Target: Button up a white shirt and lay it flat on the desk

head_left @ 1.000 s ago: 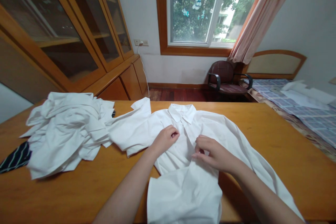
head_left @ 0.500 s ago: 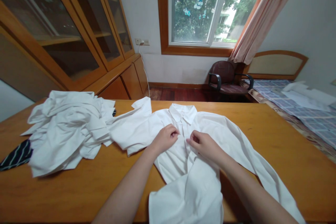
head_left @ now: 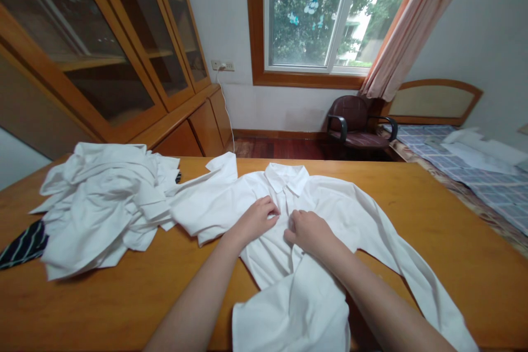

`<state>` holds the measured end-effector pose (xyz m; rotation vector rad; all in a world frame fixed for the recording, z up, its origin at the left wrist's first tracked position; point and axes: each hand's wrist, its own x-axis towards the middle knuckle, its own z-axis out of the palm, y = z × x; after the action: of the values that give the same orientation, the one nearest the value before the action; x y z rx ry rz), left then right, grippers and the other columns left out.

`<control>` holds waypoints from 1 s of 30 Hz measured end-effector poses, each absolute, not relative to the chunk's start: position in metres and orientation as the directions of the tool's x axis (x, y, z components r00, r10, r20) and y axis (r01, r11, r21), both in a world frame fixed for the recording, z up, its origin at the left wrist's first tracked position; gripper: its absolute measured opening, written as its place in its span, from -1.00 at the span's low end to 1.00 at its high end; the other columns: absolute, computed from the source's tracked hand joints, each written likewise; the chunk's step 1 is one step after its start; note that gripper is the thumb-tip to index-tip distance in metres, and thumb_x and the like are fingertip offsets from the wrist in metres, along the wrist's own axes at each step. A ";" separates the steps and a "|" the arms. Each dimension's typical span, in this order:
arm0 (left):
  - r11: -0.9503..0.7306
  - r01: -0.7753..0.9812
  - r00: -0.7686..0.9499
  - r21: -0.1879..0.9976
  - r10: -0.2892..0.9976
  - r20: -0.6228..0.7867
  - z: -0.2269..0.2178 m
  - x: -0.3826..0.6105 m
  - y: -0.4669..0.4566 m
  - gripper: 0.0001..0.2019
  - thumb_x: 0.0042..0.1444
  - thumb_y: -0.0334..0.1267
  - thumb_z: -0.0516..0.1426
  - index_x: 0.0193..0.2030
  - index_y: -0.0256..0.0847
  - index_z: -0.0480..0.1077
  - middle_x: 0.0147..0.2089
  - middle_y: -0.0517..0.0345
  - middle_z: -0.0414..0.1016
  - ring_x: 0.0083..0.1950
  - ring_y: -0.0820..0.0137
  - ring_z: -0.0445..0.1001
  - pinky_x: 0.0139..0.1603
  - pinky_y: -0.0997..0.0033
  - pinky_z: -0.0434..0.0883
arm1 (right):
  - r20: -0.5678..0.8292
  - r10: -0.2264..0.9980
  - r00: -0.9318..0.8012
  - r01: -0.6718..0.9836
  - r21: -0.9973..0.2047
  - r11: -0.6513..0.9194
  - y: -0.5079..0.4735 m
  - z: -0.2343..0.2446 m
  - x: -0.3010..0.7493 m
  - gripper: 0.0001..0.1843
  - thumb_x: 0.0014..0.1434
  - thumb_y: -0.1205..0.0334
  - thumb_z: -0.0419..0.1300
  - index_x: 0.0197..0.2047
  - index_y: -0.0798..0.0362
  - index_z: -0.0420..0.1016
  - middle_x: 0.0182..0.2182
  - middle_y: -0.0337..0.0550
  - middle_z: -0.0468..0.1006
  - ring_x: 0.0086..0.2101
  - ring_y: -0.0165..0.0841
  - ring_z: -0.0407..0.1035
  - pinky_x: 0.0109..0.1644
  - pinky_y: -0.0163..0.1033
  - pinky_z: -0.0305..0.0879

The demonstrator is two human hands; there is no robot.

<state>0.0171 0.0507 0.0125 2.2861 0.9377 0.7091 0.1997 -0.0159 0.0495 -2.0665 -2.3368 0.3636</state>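
Observation:
A white collared shirt (head_left: 330, 196) lies front up on the table, collar at the far side. Its right-hand sleeve stretches toward the near right edge, and its lower part is folded and bunched. My left hand (head_left: 259, 219) is on the chest just left of the button placket, thumb and fingers curled together at the cloth. Across the placket, my right hand (head_left: 310, 231) has its fingers closed on the shirt front, hiding the part they grip. No button can be made out between the fingertips.
A heap of white garments (head_left: 107, 203) lies on the wooden table (head_left: 144, 308) at the left, with a dark striped cloth (head_left: 25, 245) under it. The other shirt sleeve reaches that heap. Beyond the table stand a glass-door cabinet (head_left: 165, 104), a chair (head_left: 355, 124) and a bed (head_left: 490, 181).
My right hand has shifted slightly left and turned more over the placket, its fingers curling in. My left hand has moved only a little. The shirt lies nearly as before.

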 end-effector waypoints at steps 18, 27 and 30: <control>-0.697 0.536 0.653 0.477 0.700 0.289 0.018 0.020 0.048 -0.90 0.17 -0.45 0.16 -0.28 -0.18 0.47 -0.23 0.11 0.46 -0.14 0.31 0.44 -0.09 0.35 0.39 | 0.074 0.993 -0.088 0.944 -0.311 0.107 -0.023 0.043 0.209 -0.89 0.13 0.34 0.12 -0.42 0.04 0.41 -0.41 -0.14 0.51 -0.38 -0.32 0.35 -0.36 -0.27 0.05; -0.799 0.547 0.590 0.250 0.580 0.562 0.035 0.021 0.042 -0.91 0.25 -0.43 0.09 -0.21 -0.21 0.41 -0.24 0.08 0.43 -0.18 0.30 0.40 -0.14 0.29 0.39 | 0.277 0.961 0.025 0.560 -0.800 0.216 -0.010 0.054 0.218 -0.91 0.06 0.34 0.13 -0.47 0.03 0.37 -0.37 -0.20 0.40 -0.34 -0.36 0.34 -0.26 -0.30 0.27; -0.819 0.535 0.566 0.208 0.530 0.632 0.040 0.021 0.040 -0.91 0.28 -0.40 0.08 -0.18 -0.21 0.41 -0.26 0.08 0.43 -0.22 0.32 0.39 -0.18 0.30 0.39 | 0.216 0.976 0.041 0.383 -0.905 0.184 -0.004 0.059 0.221 -0.90 0.07 0.27 0.14 -0.47 0.03 0.39 -0.35 -0.19 0.43 -0.29 -0.33 0.36 -0.26 -0.30 0.29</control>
<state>0.0206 0.0396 0.0402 2.7861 0.9480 1.1201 0.2212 -0.0035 0.0588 -1.3591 -1.5094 0.7858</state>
